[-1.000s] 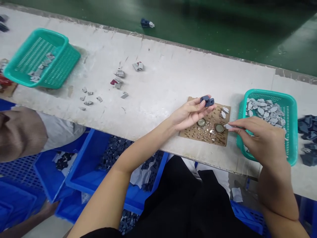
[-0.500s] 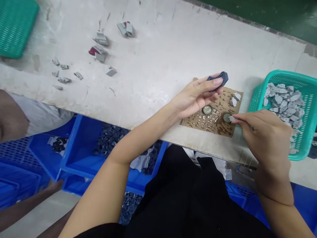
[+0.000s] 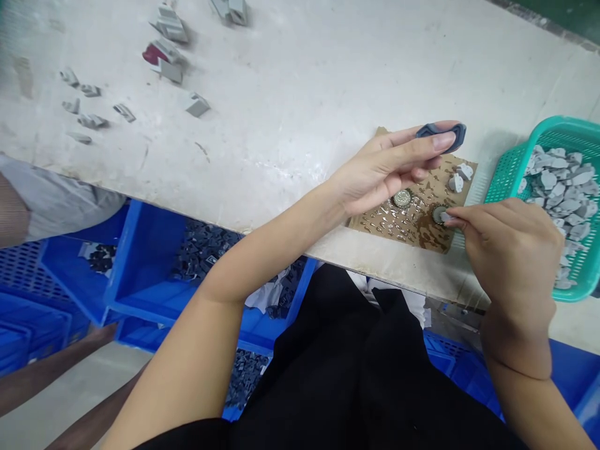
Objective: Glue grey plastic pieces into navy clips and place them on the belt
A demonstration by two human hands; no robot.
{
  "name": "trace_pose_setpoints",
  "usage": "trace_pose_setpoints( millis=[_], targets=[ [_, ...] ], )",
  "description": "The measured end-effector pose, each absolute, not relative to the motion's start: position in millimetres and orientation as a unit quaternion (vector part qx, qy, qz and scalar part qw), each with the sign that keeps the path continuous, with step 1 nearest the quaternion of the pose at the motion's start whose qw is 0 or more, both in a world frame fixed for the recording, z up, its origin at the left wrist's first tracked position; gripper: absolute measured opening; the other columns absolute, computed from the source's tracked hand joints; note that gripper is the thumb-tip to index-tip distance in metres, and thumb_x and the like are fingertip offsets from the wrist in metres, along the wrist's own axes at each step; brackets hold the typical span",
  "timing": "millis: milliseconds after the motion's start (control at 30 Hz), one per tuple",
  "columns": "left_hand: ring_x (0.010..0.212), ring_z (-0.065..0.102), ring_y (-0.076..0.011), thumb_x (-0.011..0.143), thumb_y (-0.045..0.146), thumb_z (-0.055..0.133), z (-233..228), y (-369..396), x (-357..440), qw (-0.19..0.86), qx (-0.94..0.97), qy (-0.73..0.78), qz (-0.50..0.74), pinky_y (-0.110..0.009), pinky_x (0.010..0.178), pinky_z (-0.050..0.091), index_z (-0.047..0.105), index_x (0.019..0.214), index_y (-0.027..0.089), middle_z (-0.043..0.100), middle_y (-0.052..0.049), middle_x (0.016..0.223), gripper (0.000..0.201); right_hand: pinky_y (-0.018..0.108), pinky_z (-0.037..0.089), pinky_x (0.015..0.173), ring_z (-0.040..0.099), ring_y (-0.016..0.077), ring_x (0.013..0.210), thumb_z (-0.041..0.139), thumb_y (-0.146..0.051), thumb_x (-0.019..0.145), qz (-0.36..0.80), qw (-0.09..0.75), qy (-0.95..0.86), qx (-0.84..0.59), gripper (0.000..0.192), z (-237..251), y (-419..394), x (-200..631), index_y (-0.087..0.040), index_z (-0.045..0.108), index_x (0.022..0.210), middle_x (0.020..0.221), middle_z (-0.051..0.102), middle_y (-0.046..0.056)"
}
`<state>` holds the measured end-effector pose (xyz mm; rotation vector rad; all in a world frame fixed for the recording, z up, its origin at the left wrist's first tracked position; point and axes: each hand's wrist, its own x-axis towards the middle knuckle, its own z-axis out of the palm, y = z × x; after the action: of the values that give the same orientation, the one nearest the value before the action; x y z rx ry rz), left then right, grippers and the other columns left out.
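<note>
My left hand (image 3: 398, 159) grips a dark blue-grey moulded piece (image 3: 455, 137) between thumb and fingers, above a brown cardboard sheet (image 3: 375, 228) spotted with wet, shiny drops. Pinched in my right hand (image 3: 510, 256) is a small light-grey piece (image 3: 445, 217), held at a bottle cap (image 3: 439, 214) on the sheet; whether it touches the cap's contents I cannot tell. A second bottle cap (image 3: 402, 198) with a glossy filling lies below my left hand. Two light-grey pieces (image 3: 459, 178) rest at the sheet's far right corner.
A green basket (image 3: 509, 169) of light-grey pieces stands at the right. Grey offcuts (image 3: 171, 25) and smaller grey bits (image 3: 91, 120) lie on the left of the white table (image 3: 281, 125). Blue crates (image 3: 154, 294) with dark pieces sit below its edge. Another person's clothed leg (image 3: 56, 200) is at the left.
The view has shifted, so the table's things sit differently in it. My right hand has brought the light-grey piece over the bottle cap. My left hand still holds the dark piece, turned slightly.
</note>
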<state>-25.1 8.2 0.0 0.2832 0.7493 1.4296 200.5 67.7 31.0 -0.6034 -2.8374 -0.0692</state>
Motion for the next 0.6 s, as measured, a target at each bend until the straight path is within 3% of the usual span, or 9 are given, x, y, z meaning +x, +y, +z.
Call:
trace_pose_setpoints(
  millis=[167, 300, 433, 600],
  targets=[
    [0.102, 0.072, -0.0094, 0.095, 0.02, 0.069, -3.1, 5.9, -23.0, 0.684, 0.163, 0.375, 0.604, -0.013, 0.081, 0.051, 0.071, 0.13, 0.009, 0.074, -0.005, 0.111, 0.037, 0.038, 0.039, 0.068, 0.062, 0.0218, 0.074, 0.063, -0.016, 0.102, -0.03, 0.109, -0.972, -0.204, 0.017, 30.7, 67.2, 199.9, -0.022, 0.076, 0.091, 0.084, 0.08, 0.003],
    [0.107, 0.074, -0.0126, 0.094, 0.018, 0.07, -4.8, 4.7, -24.0, 0.695, 0.196, 0.383, 0.576, -0.021, 0.092, 0.055, 0.067, 0.135, 0.006, 0.076, -0.009, 0.12, 0.044, 0.038, 0.042, 0.068, 0.063, 0.022, 0.073, 0.066, -0.011, 0.098, -0.001, 0.136, -0.971, -0.199, 0.016, 30.9, 69.0, 198.9, -0.02, 0.075, 0.09, 0.082, 0.078, 0.003],
    [0.1, 0.075, -0.0104, 0.091, 0.026, 0.076, -3.7, 2.7, -24.5, 0.69, 0.208, 0.399, 0.567, -0.019, 0.089, 0.058, 0.075, 0.122, 0.009, 0.078, -0.005, 0.109, 0.035, 0.033, 0.049, 0.069, 0.07, 0.0192, 0.078, 0.068, -0.013, 0.098, 0.085, 0.22, -0.934, -0.268, 0.014, 35.6, 67.6, 196.5, -0.023, 0.077, 0.094, 0.086, 0.08, 0.0],
    [0.1, 0.076, -0.011, 0.085, 0.029, 0.084, -8.0, 1.2, -21.5, 0.711, 0.214, 0.376, 0.554, -0.021, 0.092, 0.06, 0.078, 0.108, 0.015, 0.078, -0.002, 0.103, 0.027, 0.034, 0.048, 0.064, 0.065, 0.0171, 0.069, 0.077, -0.019, 0.094, 0.174, 0.312, -0.868, -0.346, 0.009, 40.1, 63.5, 194.1, -0.028, 0.078, 0.092, 0.08, 0.076, -0.003]
  ],
)
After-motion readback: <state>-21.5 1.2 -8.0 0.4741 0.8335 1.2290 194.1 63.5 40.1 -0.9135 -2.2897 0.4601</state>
